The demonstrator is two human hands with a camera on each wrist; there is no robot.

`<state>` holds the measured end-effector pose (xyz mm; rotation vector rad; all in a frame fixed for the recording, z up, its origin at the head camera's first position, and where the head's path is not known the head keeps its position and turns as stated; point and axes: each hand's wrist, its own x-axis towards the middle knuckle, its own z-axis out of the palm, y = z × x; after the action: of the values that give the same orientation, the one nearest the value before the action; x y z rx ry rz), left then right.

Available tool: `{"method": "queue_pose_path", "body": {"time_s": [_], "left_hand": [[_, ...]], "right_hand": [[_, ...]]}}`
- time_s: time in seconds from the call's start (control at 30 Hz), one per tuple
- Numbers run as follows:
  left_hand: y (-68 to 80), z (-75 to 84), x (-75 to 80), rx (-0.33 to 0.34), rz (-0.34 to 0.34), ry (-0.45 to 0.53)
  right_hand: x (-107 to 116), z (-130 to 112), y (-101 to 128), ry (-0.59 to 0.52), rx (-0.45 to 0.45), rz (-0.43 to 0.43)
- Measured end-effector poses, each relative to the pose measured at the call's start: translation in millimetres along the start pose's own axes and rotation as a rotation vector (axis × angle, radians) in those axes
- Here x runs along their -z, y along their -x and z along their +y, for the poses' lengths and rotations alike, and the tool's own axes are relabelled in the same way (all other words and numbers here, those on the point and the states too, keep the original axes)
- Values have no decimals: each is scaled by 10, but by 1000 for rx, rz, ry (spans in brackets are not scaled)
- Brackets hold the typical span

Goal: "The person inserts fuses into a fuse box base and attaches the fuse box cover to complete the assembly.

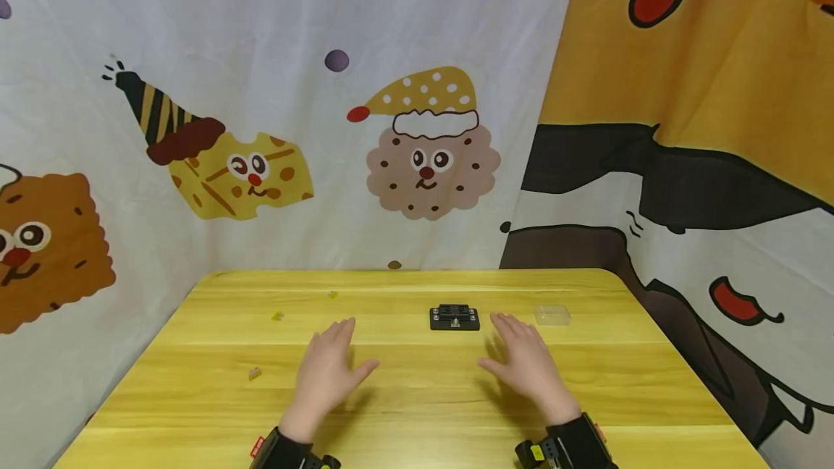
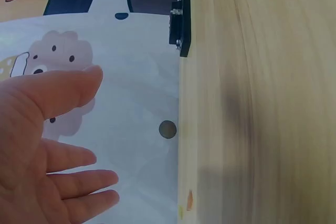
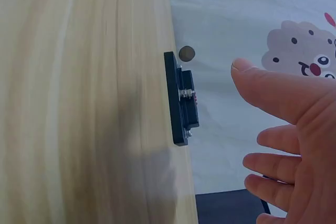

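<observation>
Yellow wooden table (image 1: 417, 411) before cartoon-print curtains: nearest the camera, the left hand (image 1: 329, 375) and right hand (image 1: 528, 368) hover palm-down with fingers spread, holding nothing. Just beyond and between them lies a small black rectangular plastic block (image 1: 455, 318), untouched; a clear plastic lid (image 1: 552, 315) rests to its right.

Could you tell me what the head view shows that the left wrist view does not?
Only the head view shows the right hand, the clear plastic lid and both hands held open over the table. Only the left wrist view shows the left hand close up, fingers straight. Both show the black block on the yellow table.
</observation>
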<state>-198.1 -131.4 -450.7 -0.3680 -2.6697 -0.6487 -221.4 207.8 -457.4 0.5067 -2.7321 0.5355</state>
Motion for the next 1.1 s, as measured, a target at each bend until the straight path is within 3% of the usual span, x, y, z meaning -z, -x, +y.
{"method": "queue_pose_path", "body": {"time_s": [0.33,0.7,1.1], "left_hand": [[-137,15,-77,20,13,106],[-377,125,-316,28,-96,154],[-723,318,-562,-21,-187,159]], "right_hand": [[-32,98,-115,-46,-55,-68],[-97,159,-280,-76,-90,-115],[-171,200,-486,-58,-114,-164]]}}
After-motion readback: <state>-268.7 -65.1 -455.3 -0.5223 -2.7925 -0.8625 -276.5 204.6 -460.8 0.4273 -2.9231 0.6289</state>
